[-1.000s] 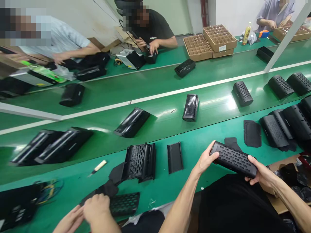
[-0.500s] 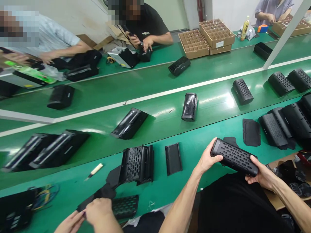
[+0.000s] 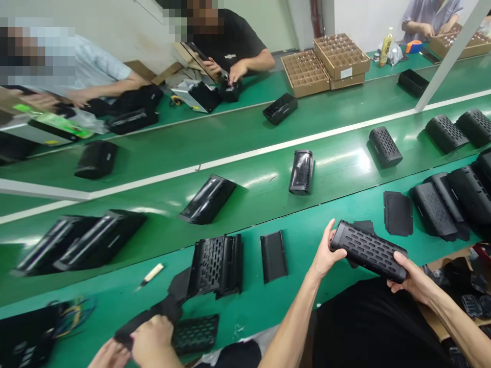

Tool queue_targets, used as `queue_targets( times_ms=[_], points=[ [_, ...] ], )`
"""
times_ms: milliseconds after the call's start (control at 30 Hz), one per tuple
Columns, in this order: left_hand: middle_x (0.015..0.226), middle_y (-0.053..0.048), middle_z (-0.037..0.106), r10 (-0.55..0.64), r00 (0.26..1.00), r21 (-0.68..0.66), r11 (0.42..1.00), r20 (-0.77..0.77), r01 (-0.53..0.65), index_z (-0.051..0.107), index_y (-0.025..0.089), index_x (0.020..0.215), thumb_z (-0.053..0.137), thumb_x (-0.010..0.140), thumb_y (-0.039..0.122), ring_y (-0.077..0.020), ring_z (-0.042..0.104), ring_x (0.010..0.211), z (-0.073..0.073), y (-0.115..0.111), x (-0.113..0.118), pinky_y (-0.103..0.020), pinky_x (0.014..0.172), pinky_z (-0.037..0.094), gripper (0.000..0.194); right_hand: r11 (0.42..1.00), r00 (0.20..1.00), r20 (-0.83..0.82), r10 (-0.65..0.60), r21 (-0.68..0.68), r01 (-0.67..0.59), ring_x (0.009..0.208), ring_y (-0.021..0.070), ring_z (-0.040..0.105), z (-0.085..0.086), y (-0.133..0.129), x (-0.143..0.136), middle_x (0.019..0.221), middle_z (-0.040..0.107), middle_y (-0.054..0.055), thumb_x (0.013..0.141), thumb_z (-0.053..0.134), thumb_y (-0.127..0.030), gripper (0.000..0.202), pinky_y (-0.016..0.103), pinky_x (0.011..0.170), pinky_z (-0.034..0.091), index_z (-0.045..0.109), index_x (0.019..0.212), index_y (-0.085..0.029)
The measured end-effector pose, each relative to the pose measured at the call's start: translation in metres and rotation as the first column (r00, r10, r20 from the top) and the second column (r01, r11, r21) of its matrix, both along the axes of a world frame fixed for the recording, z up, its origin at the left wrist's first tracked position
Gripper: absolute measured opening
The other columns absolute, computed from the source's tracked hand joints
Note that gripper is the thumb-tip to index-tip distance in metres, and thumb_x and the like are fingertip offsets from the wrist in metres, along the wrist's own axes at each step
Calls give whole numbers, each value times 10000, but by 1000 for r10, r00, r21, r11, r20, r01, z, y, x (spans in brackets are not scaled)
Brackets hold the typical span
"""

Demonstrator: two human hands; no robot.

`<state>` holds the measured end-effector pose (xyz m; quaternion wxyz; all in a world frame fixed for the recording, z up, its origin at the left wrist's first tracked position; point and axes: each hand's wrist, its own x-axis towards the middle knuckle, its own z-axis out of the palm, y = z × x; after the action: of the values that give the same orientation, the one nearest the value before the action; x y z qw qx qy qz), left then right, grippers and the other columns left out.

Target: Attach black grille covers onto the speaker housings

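Observation:
Between my two hands is a black plastic housing [image 3: 370,250] with rows of slotted holes on its upper face, held tilted above the green bench. My left hand [image 3: 326,253] grips its left end, thumb on the near edge. My right hand [image 3: 412,276] is wrapped round its right end, thumb on top. Thin black sheets [image 3: 364,226] lie partly hidden behind the housing. Just beyond my right hand is a stack of black sheets [image 3: 398,213]. To the left of my left hand, a flat black panel [image 3: 273,256] rests on the bench.
Beyond the bench runs a green conveyor [image 3: 253,194] carrying several black housings. More housings [image 3: 433,204] crowd the right. At left, a co-worker's hands [image 3: 149,337] hold black material near slotted panels [image 3: 215,266] and a white-handled tool [image 3: 153,273]. Divided cardboard trays [image 3: 341,53] stand across.
The held housing has shifted slightly left in view, still in both hands. Housings on the far lane have moved a little left, those on the near lane a little right.

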<state>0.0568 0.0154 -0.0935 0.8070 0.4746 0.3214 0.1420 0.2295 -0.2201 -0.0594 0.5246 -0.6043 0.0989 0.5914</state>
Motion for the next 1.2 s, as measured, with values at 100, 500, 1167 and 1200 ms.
queue_targets(
  times_ms=[100,500,1167,1200],
  points=[
    [1382,-188,694,158,981,-275,954,109,-123,423,226,1598,688,621,975,-391,685,1226,-1,2,-5,-480,1009,563,1259,993,988,152,21,114,-39,775,292,743,-3,4,8,876,768,105,799,830,-671,541,429,700,640,713,1056,-210],
    [958,-161,832,20,1000,-716,698,10,-7,751,109,1165,473,931,820,-344,792,1016,-5,9,-23,-458,1033,552,798,777,772,497,395,267,-570,1393,381,565,35,49,73,1511,611,131,678,932,-608,1239,500,1221,359,297,1681,-254],
    [985,-74,838,97,952,-558,791,-289,-250,772,175,1190,608,967,319,-256,802,920,-20,-47,21,-402,901,646,312,943,950,-65,-306,119,312,946,263,757,-11,-66,-33,1108,781,89,680,966,-520,714,370,682,674,668,1249,-207],
    [1023,-68,838,37,955,-568,797,-294,-206,765,188,1207,619,958,295,-248,801,940,-22,-56,30,-390,912,642,308,912,920,-56,-389,115,393,918,271,755,-13,-81,-42,1080,784,91,656,966,-538,720,393,673,671,675,1223,-204]
  ],
)
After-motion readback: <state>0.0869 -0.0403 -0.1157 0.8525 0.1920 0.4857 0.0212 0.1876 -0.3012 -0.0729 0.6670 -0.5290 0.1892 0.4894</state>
